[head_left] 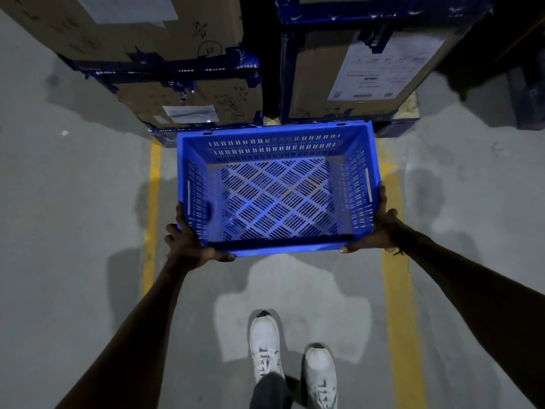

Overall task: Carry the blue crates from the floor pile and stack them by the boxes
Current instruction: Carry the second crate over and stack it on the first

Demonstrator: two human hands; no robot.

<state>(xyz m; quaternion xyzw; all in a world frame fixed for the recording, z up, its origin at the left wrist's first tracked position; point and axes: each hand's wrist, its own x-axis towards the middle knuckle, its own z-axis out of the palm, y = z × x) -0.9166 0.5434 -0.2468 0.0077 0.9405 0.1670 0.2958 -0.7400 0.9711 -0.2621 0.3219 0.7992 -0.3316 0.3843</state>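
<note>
An empty blue perforated crate (275, 190) is held out in front of me, open side up, above the grey floor. My left hand (191, 240) grips its near left corner, thumb over the front rim. Its near right corner is gripped by my right hand (379, 228), thumb lying along the front rim. The crate's far edge reaches the foot of the stacked cardboard boxes (194, 101). No other crate is in view.
Two stacks of cardboard boxes with blue tape stand ahead, the right stack (368, 69) on a pallet, with a dark gap between them. Two yellow floor lines (396, 305) run toward the boxes. My white shoes (290, 355) are on the concrete floor below.
</note>
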